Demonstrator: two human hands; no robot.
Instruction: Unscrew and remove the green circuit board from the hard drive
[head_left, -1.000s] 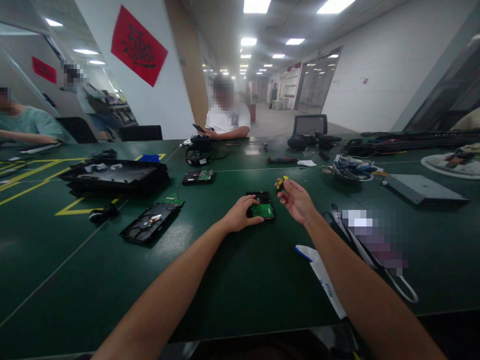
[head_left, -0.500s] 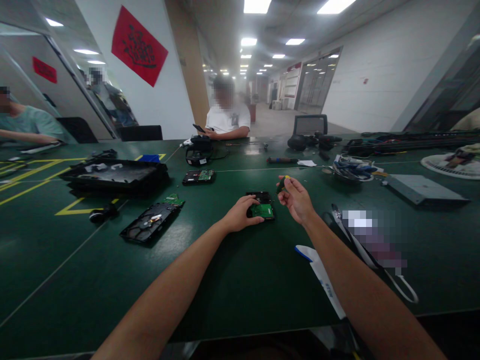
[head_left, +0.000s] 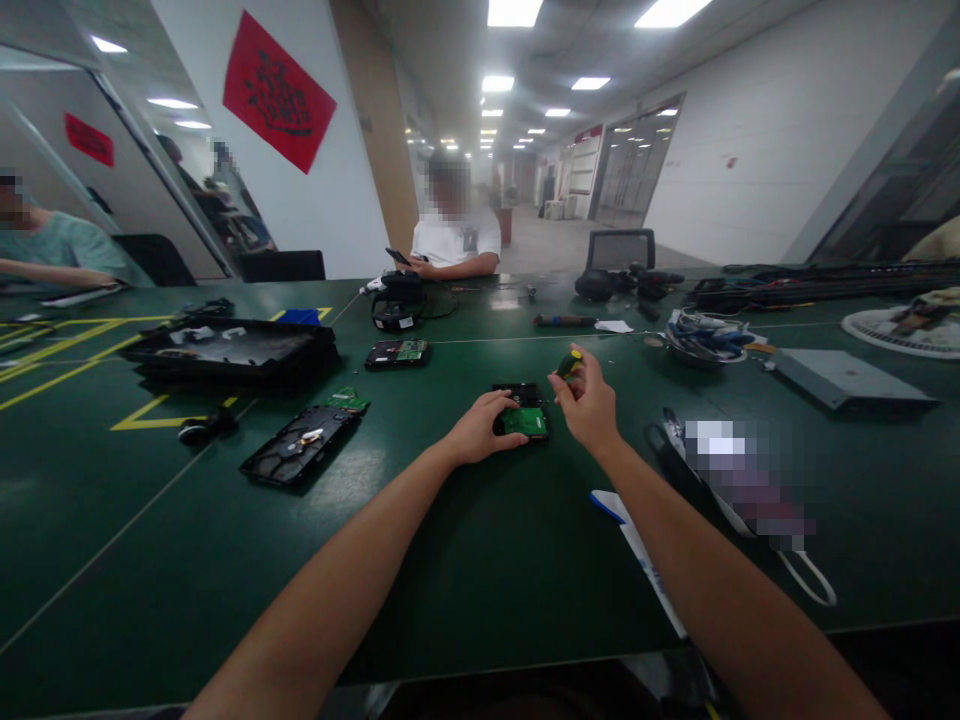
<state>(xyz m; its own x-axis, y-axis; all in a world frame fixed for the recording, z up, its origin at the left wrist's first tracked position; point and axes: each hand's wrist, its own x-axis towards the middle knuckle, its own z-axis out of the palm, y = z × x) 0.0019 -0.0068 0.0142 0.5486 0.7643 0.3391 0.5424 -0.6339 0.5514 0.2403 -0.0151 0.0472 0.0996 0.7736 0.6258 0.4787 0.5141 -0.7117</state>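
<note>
A hard drive [head_left: 528,423] with a green circuit board lies flat on the green table. My left hand [head_left: 482,427] grips its left side, thumb along the near edge and fingers over the far part. Just right of the drive, my right hand [head_left: 591,408] is closed around a screwdriver [head_left: 570,364] with a green and yellow handle. The screwdriver's shaft and tip cannot be made out. To the left, a black drive casing [head_left: 304,440] has a green board at its far end. Another hard drive [head_left: 397,353] rests farther back.
A black tray [head_left: 232,345] stands at the left. A bowl of cables [head_left: 705,340] and a grey metal box [head_left: 851,378] are at the right. A white and blue strip [head_left: 637,535] lies by my right forearm. Across the table sits a person [head_left: 456,240] holding a phone.
My right hand has turned and shifted slightly, and more of the screwdriver handle now shows above the fingers. The left hand and the hard drive have stayed put.
</note>
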